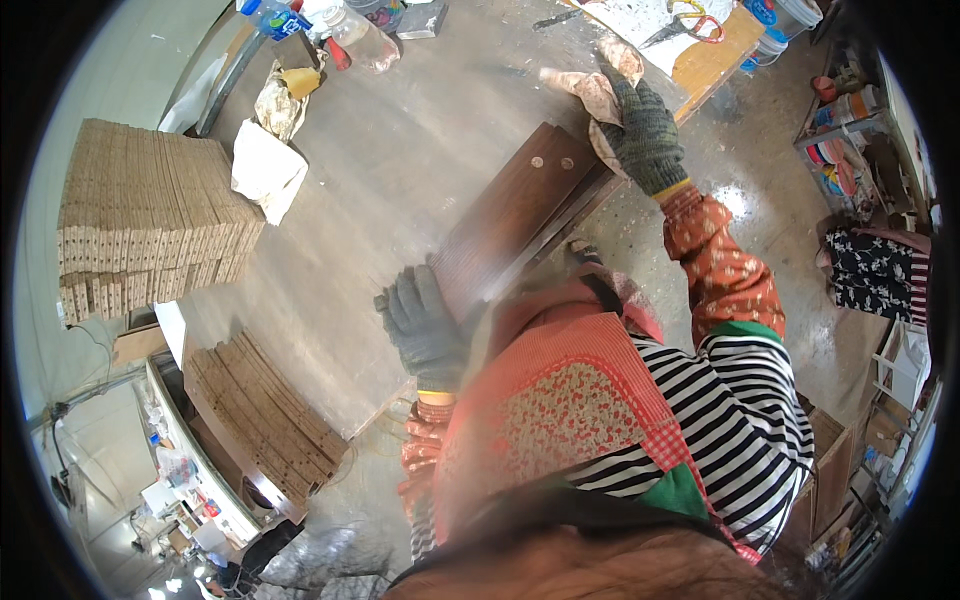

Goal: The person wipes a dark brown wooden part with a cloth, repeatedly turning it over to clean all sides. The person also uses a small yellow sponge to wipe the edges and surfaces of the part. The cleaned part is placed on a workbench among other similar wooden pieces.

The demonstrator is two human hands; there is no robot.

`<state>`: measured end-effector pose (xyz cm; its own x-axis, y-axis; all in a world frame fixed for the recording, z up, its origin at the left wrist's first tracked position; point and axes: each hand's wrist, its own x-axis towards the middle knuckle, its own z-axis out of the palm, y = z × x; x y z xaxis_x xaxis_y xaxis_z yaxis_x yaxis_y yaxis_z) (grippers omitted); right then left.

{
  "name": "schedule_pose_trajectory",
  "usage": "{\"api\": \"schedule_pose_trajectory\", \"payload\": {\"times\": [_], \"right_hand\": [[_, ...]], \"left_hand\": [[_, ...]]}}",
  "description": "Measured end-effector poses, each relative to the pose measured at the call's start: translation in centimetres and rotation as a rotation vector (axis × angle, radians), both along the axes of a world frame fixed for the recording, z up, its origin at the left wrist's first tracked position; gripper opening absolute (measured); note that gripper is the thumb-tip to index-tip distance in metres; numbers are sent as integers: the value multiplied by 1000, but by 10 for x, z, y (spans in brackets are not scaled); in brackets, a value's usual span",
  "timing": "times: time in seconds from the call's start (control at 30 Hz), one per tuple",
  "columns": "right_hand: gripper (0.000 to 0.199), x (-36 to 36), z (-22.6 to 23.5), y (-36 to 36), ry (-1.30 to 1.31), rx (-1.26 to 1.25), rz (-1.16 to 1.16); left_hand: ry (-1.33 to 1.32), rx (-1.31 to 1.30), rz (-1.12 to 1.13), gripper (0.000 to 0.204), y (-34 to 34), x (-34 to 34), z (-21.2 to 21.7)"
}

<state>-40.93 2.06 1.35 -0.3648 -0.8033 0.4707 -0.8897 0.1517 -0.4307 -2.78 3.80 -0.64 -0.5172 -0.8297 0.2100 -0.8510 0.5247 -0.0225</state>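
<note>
A dark brown wood-grain board [515, 195] with two pale round spots near its far end lies slanted on the worktable, close in front of me. Another brown board edge shows beneath it along its right side. My left hand [425, 325], in a dark grey knit glove, lies by the board's near end, its fingers stretched out past the left edge. At the far end, my right hand [645, 135], in a similar glove with a yellow cuff, is closed on a stained, crumpled rag [590, 95]. Part of the rag hangs beside the board's corner.
Tall stacks of brown panels [150, 210] stand on the left, with more curved panels [265, 420] nearer me. Bottles [365, 40] and a white cloth [268, 168] sit at the far left. Scissors [690, 20] lie at the back right. A shelf of containers [845, 140] stands right.
</note>
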Motion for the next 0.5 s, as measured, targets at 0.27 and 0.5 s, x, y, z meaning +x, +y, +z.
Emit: {"api": "schedule_pose_trajectory", "payload": {"times": [0.27, 0.5], "right_hand": [[44, 177, -2, -10, -43, -335, 654], [37, 67, -25, -17, -67, -268, 558]], "left_hand": [[-1, 159, 21, 94, 6, -3, -13], [-144, -36, -24, 98, 17, 9, -8]]}}
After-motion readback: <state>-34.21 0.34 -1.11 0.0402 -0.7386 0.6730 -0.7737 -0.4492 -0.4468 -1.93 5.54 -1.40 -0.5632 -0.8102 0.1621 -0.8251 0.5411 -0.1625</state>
